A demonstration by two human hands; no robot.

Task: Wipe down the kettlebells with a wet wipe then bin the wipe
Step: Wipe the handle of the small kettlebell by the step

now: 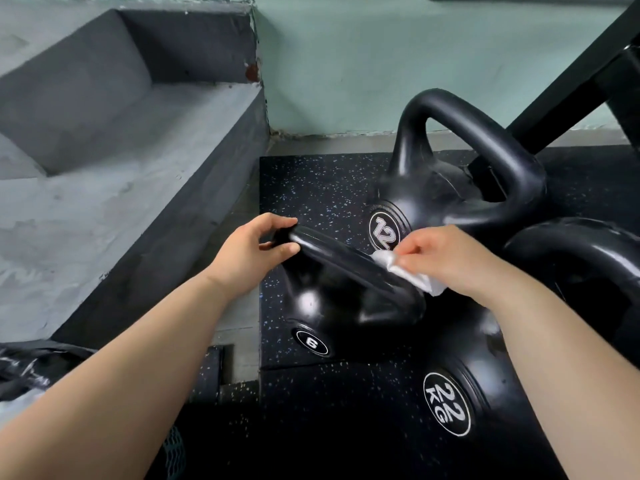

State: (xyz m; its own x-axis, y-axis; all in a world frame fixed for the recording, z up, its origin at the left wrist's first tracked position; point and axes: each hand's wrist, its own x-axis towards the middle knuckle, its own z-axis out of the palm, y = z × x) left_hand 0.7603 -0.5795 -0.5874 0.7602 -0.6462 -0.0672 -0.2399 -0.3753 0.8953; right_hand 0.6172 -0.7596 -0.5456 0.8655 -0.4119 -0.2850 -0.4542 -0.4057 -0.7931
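Pinching the handle's left end, the left hand (254, 252) steadies the 6 kg kettlebell (332, 306) on the speckled mat (311, 181). Its handle runs rightward to the right hand (446, 259), fingers closed on the wet wipe (405, 273) pressed there.

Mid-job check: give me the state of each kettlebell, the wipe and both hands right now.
6 kettlebell: upright on the mat, handle being wiped.
12 kettlebell: upright, untouched.
22 kg kettlebell: upright, untouched.
Wet wipe: crumpled, pressed on the 6's handle.
Left hand: gripping that handle.
Right hand: holding the wipe.
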